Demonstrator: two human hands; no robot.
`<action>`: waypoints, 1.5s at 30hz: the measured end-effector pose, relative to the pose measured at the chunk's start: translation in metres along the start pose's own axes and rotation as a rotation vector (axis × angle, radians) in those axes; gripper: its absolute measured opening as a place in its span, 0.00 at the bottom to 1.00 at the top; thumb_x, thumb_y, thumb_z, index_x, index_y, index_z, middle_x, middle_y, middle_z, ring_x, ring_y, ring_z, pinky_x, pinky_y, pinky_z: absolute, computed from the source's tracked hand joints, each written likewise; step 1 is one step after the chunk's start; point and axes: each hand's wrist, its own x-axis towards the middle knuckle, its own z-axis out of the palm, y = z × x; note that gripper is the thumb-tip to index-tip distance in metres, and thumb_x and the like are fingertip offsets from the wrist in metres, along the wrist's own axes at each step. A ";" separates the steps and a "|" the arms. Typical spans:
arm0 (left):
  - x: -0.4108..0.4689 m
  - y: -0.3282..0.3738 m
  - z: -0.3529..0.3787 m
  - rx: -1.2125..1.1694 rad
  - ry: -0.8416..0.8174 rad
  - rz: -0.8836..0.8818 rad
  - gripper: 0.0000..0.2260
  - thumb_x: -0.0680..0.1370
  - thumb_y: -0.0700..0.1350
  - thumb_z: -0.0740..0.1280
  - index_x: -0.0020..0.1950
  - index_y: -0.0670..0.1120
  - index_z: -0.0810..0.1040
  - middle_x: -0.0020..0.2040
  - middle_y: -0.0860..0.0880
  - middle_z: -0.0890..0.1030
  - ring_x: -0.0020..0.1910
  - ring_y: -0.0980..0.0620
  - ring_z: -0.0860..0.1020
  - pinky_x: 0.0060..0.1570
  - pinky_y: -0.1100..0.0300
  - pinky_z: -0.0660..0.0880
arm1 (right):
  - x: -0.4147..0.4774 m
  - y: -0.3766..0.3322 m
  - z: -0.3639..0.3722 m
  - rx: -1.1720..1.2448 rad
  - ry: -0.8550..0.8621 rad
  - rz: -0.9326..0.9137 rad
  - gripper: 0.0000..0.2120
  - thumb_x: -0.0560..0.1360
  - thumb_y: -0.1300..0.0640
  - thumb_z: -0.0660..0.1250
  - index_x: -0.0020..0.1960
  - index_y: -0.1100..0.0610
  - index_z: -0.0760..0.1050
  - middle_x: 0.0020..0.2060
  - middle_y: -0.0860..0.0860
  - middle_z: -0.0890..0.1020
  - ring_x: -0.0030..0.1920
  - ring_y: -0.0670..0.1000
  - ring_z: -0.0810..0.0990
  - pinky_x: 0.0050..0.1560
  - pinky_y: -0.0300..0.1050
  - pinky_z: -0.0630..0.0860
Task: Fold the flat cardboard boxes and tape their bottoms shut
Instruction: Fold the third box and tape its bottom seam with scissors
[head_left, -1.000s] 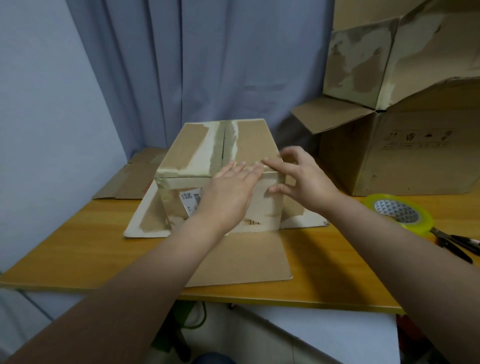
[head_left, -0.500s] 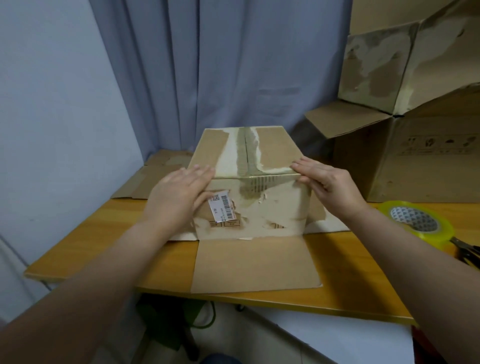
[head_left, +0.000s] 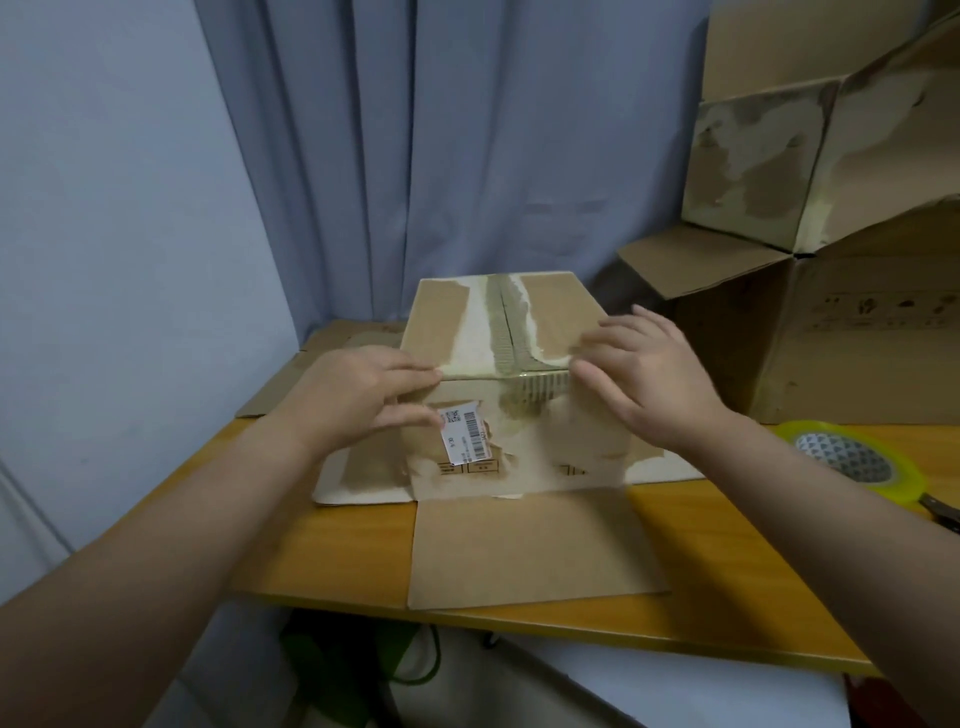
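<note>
- Orange-brown wooden table (head_left: 337, 545) in front of a blue-grey curtain (head_left: 467, 156), with a pale wall (head_left: 104, 208) at the left.
- Lays the left hand (head_left: 353, 400) on the near left top corner of the box (head_left: 545, 317): fingers straight along the top edge, thumb on the front face, nothing clasped.
- Spreads the right hand (head_left: 649, 384) over the near right top corner, fingers straight and apart on the cardboard, thumb down the front; presses rather than clutches.
- Stands the box upright in the middle of the table between both hands, closed face up, with a greyish strip (head_left: 498, 332) along the middle seam and torn pale patches on either side.
- Shows a white barcode label (head_left: 465, 434) on the front face, just beside the left thumb.
- Spreads three flaps flat on the table round the foot of the box: a front flap (head_left: 530, 551) reaching to the near edge, a left flap (head_left: 358, 478) and a right flap (head_left: 670, 467).
- Has flat cardboard (head_left: 280, 389) lying behind the left hand, by the wall.
- Has a yellow-green tape roll (head_left: 852, 457) lying flat at the right, apart from the box, with a dark handle (head_left: 940, 506) just beside it, cut off by the picture's edge.
- Has a large box (head_left: 857, 338) with one flap out at the far right, and a tilted box (head_left: 753, 166) on top of it.
</note>
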 end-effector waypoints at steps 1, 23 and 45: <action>0.012 0.004 -0.004 -0.078 0.008 -0.090 0.30 0.78 0.66 0.50 0.51 0.46 0.85 0.49 0.47 0.84 0.47 0.47 0.82 0.43 0.53 0.79 | 0.014 -0.014 0.001 -0.005 0.009 -0.018 0.28 0.79 0.39 0.47 0.58 0.52 0.81 0.59 0.51 0.80 0.64 0.53 0.74 0.72 0.52 0.54; -0.023 0.020 0.065 -0.313 0.263 -0.442 0.21 0.79 0.53 0.57 0.67 0.44 0.74 0.68 0.47 0.74 0.71 0.57 0.63 0.68 0.74 0.54 | 0.046 -0.079 0.082 -0.237 0.083 0.076 0.28 0.80 0.38 0.48 0.44 0.54 0.80 0.36 0.51 0.82 0.39 0.55 0.82 0.46 0.49 0.72; -0.015 0.043 0.060 -0.425 0.318 -0.603 0.18 0.80 0.51 0.57 0.67 0.46 0.74 0.69 0.50 0.71 0.73 0.57 0.60 0.65 0.75 0.53 | -0.008 0.017 0.036 -0.173 -0.074 0.118 0.31 0.79 0.35 0.44 0.67 0.52 0.73 0.64 0.53 0.77 0.66 0.58 0.73 0.64 0.56 0.69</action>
